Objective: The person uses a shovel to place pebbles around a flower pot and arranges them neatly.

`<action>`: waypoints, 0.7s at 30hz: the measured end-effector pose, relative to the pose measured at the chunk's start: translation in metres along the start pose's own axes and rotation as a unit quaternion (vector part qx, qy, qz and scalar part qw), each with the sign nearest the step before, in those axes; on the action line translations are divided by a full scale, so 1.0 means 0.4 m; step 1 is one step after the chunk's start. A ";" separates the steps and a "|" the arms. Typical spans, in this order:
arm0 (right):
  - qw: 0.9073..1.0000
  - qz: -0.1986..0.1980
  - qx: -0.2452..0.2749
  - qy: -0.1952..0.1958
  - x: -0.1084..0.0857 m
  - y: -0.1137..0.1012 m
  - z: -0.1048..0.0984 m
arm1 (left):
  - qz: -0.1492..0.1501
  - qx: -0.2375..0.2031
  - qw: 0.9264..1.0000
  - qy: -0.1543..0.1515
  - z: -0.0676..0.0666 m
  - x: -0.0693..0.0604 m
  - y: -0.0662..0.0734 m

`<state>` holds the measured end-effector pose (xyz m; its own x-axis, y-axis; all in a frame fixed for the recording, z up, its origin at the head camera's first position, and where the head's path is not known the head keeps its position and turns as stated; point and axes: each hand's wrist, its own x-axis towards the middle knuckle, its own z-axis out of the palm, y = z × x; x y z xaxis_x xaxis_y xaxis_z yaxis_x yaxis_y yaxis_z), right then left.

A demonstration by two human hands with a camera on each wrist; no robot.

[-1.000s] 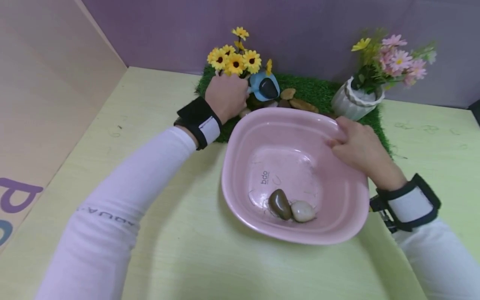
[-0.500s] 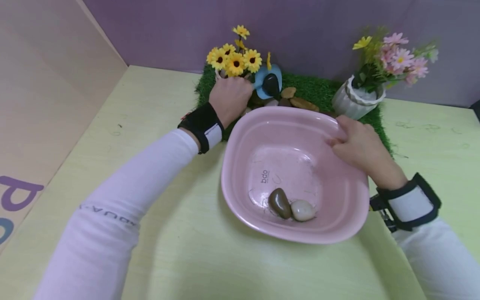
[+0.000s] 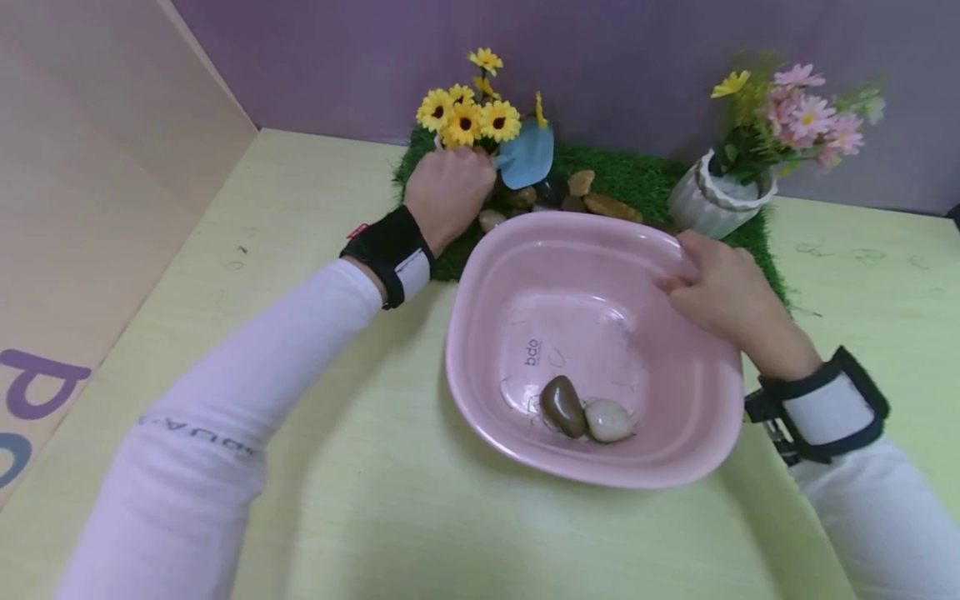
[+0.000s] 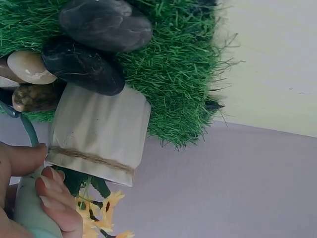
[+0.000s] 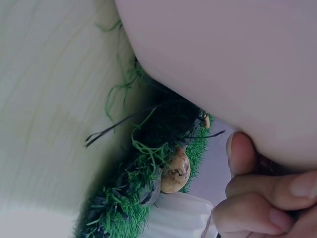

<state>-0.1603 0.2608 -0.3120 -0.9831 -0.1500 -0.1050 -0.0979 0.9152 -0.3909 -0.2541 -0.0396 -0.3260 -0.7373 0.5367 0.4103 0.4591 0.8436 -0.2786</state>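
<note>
My left hand point(image 3: 450, 190) grips the handle point(image 4: 30, 201) of a pale blue toy shovel point(image 3: 527, 156), thumb and fingers curled round it. The shovel's bare blade is tilted beside the yellow flowers point(image 3: 463, 123), above a dark stone point(image 3: 552, 188). In the left wrist view, the flowers' white pot point(image 4: 101, 131) stands close to that hand. My right hand point(image 3: 731, 292) holds the rim of a pink basin point(image 3: 592, 462) at its right side, tipping it. Inside the basin lie a brown stone point(image 3: 562, 406) and a whitish stone point(image 3: 608, 420), side by side.
Artificial grass point(image 3: 637, 177) runs along the purple wall point(image 3: 637, 75), behind the basin. Several stones lie on it, among them a tan one point(image 3: 613, 207). A white pot point(image 3: 708, 204) with pink flowers point(image 3: 810, 117) stands at the right. The table point(image 3: 360, 500) is light wood.
The dark stone was on the shovel's blade; now it lies below the blade among the other stones. The shovel has turned and its blade is bare. The right hand and basin have barely moved.
</note>
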 end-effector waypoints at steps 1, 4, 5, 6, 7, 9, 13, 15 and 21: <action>1.000 0.000 0.001 0.000 0.000 0.000 0.000 | -0.002 0.000 1.000 0.005 0.000 -0.001 0.000; 1.000 -0.002 0.002 0.002 0.000 0.001 -0.001 | -0.005 -0.001 1.000 0.017 -0.004 -0.004 0.003; 1.000 -0.003 0.001 0.002 -0.001 0.000 -0.001 | -0.006 -0.002 1.000 0.019 -0.006 -0.005 0.004; 1.000 -0.002 0.002 0.002 0.000 -0.001 -0.001 | -0.007 -0.005 1.000 0.016 -0.007 -0.006 0.005; 1.000 -0.003 0.001 0.003 0.000 0.000 0.000 | -0.009 -0.008 1.000 0.010 -0.009 -0.006 0.008; 1.000 -0.004 0.002 0.005 -0.001 -0.001 0.000 | -0.016 -0.024 1.000 -0.006 -0.015 -0.006 0.011; 1.000 -0.008 0.005 0.009 -0.002 -0.002 0.001 | -0.040 -0.099 0.994 -0.038 -0.039 -0.001 0.008; 1.000 -0.008 0.006 0.010 -0.003 -0.003 0.001 | -0.043 -0.143 0.988 -0.042 -0.052 0.003 0.003; 1.000 -0.005 0.003 0.011 -0.005 -0.004 0.003 | 0.014 -0.183 0.983 -0.024 -0.085 0.012 -0.013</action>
<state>-0.1581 0.2591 -0.3121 -0.9854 -0.1498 -0.0808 -0.1061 0.9120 -0.3963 -0.2433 -0.0408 -0.2932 -0.7397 0.5666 0.3631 0.6212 0.7823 0.0449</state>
